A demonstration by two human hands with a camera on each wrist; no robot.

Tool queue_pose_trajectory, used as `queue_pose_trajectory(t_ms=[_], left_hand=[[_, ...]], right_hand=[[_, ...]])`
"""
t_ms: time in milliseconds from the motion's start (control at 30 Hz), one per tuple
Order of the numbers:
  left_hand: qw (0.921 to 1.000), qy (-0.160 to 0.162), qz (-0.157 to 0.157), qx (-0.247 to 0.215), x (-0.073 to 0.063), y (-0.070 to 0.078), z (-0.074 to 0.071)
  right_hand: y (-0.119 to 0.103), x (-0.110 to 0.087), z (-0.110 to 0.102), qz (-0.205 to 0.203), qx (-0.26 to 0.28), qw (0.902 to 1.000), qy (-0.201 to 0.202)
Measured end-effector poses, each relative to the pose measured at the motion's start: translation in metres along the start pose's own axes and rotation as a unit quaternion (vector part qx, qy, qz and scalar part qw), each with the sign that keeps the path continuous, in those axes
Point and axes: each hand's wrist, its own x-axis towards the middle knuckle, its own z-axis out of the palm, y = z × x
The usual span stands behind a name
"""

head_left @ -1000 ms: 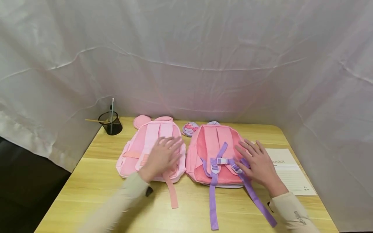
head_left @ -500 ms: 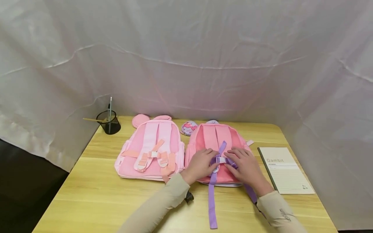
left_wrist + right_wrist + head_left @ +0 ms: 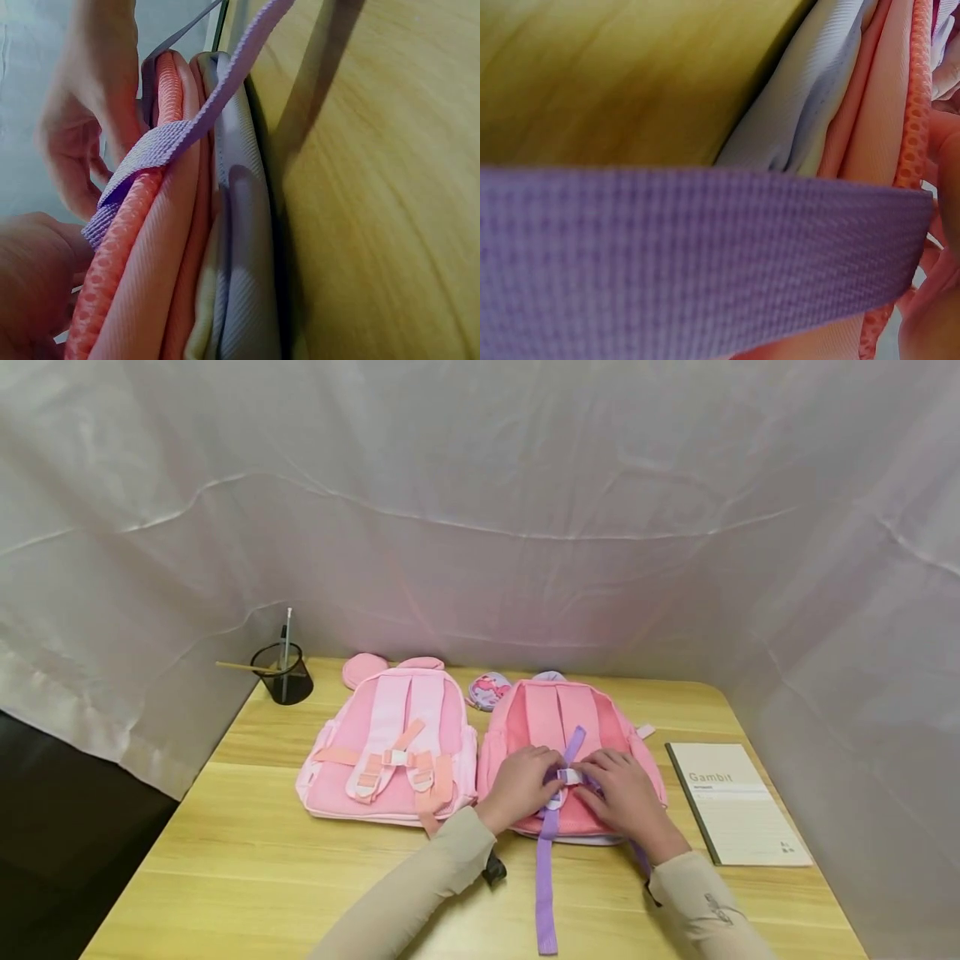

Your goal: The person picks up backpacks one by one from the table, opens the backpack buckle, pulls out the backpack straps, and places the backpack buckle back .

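A coral-pink backpack [image 3: 517, 722] lies back side up, its purple straps [image 3: 547, 893] joined by a white plastic buckle [image 3: 570, 776]. My left hand [image 3: 517, 789] pinches the buckle's left end, my right hand [image 3: 624, 795] its right end; fingers bend over both ends and partly cover them. In the left wrist view, a purple strap [image 3: 154, 146] crosses the backpack's edge beside both hands. The right wrist view has a wide purple strap [image 3: 705, 255] across the front, with fingers at the right border. To the left lies a light pink backpack [image 3: 360, 718], its orange straps fastened with a white buckle [image 3: 397, 757].
A black mesh pen cup [image 3: 288, 683] with several pens stands at the back left. On the right lies a Gambit notebook [image 3: 738, 814]. A round patterned pouch [image 3: 490, 691] and a pink one [image 3: 364, 669] sit at the back. Grey curtains [image 3: 480, 485] surround the wooden table [image 3: 247, 860].
My left hand has moved right from the light pink backpack to the coral-pink one. Both hands have come together and taken hold of its buckle.
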Motion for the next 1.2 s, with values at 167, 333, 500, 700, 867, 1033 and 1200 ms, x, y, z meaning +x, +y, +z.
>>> queue_pose_trajectory(t_ms=[167, 333, 500, 700, 867, 1033, 1200], left_hand=[[0.9999, -0.011, 0.0, 0.0, 0.001, -0.002, 0.001], [0.9998, -0.019, -0.005, -0.011, 0.001, -0.002, -0.002], [0.9996, -0.015, -0.008, -0.022, 0.003, -0.003, -0.002], [0.9998, 0.003, -0.007, -0.018, 0.001, -0.001, 0.007], [0.9997, 0.015, -0.004, -0.021, -0.001, 0.001, 0.012], [0.9991, 0.026, -0.005, -0.033, -0.006, -0.003, 0.016], [0.9989, 0.034, 0.003, -0.032, -0.008, -0.004, 0.018]], right_hand=[[-0.001, 0.004, 0.0, 0.014, -0.019, 0.9996, -0.019], [-0.002, 0.007, 0.001, 0.01, -0.022, 0.9996, -0.014], [-0.001, 0.008, 0.001, 0.006, -0.014, 0.9999, -0.006], [0.002, 0.006, 0.001, 0.009, -0.015, 0.9998, -0.005], [0.004, 0.005, 0.002, 0.008, -0.013, 0.9999, 0.002], [0.003, 0.006, 0.002, 0.0, -0.006, 1.0, -0.003], [0.005, 0.006, 0.002, 0.0, -0.005, 1.0, -0.007]])
